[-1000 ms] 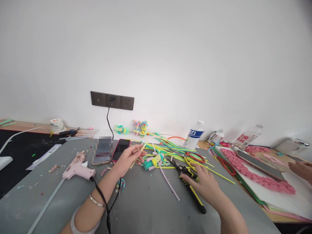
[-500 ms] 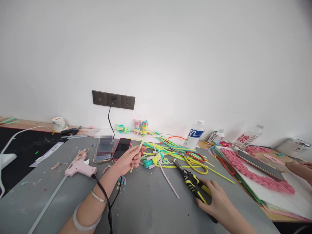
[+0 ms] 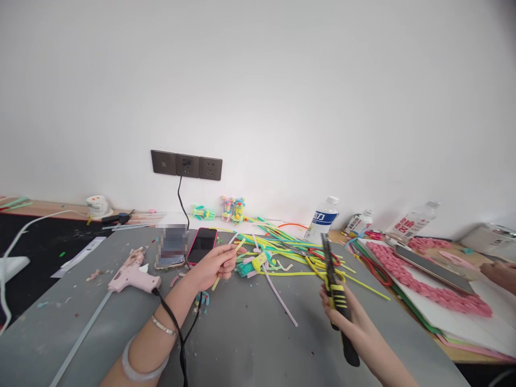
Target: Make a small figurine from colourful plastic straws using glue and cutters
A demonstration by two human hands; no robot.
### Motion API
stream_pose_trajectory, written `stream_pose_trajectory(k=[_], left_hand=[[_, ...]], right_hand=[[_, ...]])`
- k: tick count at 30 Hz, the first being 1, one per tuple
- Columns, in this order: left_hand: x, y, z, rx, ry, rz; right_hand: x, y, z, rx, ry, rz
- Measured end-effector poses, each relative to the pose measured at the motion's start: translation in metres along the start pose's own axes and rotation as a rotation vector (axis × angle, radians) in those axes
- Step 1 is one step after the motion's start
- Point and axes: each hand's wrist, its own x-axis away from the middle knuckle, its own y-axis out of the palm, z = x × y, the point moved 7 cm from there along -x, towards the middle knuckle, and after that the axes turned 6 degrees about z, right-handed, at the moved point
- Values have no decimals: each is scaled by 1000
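My left hand (image 3: 213, 264) pinches a short yellow stick (image 3: 229, 263) and holds it slanted above the grey table (image 3: 250, 344). My right hand (image 3: 350, 317) grips the black and yellow handles of a pair of cutting pliers (image 3: 335, 293), lifted off the table with the blades pointing up and away. A heap of yellow, green and pink sticks (image 3: 282, 252) lies between and behind the two hands. A pale pink strip (image 3: 279, 296) rests on the table in front of the heap.
A pink glue gun (image 3: 133, 275) with a black cord lies at the left, two phones (image 3: 187, 247) behind my left hand. Red-handled scissors (image 3: 322, 257), bottles (image 3: 322, 217) and a board with pink pieces (image 3: 427, 290) sit at the right. Another person's hand (image 3: 500, 273) shows at the far right.
My right hand closed on the pliers that lay on the table and lifted them upright. My left hand stayed nearly still with the yellow stick.
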Motion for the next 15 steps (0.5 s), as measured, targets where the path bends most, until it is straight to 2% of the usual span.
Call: stream_pose_trajectory(k=[2,6,11,15], left_hand=[[1,2,0,-27,8,-28],[3,6,2,-59,39,-78],[4,10,4,-106,67,-91],[4,10,4,-140,71,-103]], right_hand=[[3,15,-21,117,-60,-15],[11,52,-53,319,-148,-175],[16,79,-65,404,-186,-272],[18,89,-65,435,-145,-342]])
